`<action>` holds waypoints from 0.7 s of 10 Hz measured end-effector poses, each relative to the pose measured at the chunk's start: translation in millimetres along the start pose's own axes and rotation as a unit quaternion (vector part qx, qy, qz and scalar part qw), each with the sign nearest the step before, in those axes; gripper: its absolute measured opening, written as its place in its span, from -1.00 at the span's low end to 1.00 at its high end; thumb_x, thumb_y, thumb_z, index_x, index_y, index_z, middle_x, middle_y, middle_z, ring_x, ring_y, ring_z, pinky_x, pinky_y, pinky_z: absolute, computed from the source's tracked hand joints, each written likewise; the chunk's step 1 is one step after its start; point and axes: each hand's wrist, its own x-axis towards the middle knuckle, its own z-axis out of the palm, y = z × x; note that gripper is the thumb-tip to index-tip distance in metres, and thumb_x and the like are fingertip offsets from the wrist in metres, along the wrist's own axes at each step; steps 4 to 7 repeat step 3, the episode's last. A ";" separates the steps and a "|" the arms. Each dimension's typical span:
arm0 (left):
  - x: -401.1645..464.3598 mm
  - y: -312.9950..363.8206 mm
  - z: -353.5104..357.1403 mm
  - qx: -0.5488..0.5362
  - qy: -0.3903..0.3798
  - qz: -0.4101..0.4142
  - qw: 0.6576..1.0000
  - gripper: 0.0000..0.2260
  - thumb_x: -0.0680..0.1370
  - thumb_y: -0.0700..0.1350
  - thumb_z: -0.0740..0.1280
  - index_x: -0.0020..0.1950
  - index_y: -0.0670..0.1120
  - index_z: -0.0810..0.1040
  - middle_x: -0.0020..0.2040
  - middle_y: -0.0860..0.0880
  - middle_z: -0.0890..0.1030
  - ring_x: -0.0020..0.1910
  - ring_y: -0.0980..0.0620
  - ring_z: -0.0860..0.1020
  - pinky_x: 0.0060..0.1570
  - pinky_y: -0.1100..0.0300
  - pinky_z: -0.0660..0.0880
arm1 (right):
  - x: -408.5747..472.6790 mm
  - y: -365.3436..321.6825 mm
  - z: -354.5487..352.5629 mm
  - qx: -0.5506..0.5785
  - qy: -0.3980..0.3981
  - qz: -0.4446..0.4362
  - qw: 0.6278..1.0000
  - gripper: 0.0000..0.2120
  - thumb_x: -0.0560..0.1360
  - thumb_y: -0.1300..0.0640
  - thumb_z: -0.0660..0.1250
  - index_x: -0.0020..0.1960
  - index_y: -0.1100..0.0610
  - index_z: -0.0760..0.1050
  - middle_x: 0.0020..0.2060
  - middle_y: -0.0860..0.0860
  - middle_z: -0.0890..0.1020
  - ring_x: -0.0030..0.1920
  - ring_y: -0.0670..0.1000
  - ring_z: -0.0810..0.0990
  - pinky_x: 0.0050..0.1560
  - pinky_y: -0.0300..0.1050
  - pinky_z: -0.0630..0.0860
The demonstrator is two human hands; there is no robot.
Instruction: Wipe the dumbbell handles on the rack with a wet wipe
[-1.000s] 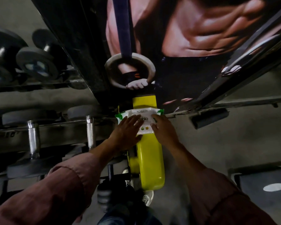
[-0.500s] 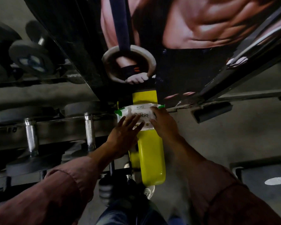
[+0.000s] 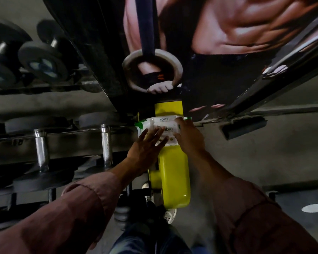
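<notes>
A white wet wipe pack (image 3: 162, 125) with green corners lies on top of a yellow rack post (image 3: 173, 173). My left hand (image 3: 145, 151) lies flat on the pack's front with its fingers spread. My right hand (image 3: 189, 142) grips the pack's right end. To the left, two knurled steel dumbbell handles (image 3: 41, 149) (image 3: 106, 143) stand on the dark rack, their black weight discs above and below them.
More dumbbells (image 3: 42, 61) show at the upper left, seemingly in a mirror. A gym poster with a ring (image 3: 152, 70) fills the wall ahead. A dark bracket (image 3: 244, 129) juts out at right. A mat with a white spot (image 3: 314, 208) lies at lower right.
The view has shifted slightly. Both hands stay on the wipe pack, and my left fingers have spread a little further over its front.
</notes>
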 end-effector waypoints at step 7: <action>-3.2 -1.3 -25.3 -0.103 -0.050 0.006 0.993 -0.28 0.65 0.21 0.19 0.68 0.03 -0.10 0.66 -0.10 -0.25 0.63 -0.11 -0.26 0.58 -0.11 -0.19 | -18.7 -6.9 3.3 0.022 0.011 0.030 0.999 -0.48 0.60 0.09 0.30 0.51 0.01 0.24 0.34 0.13 0.46 0.27 0.16 0.52 0.14 0.08 0.51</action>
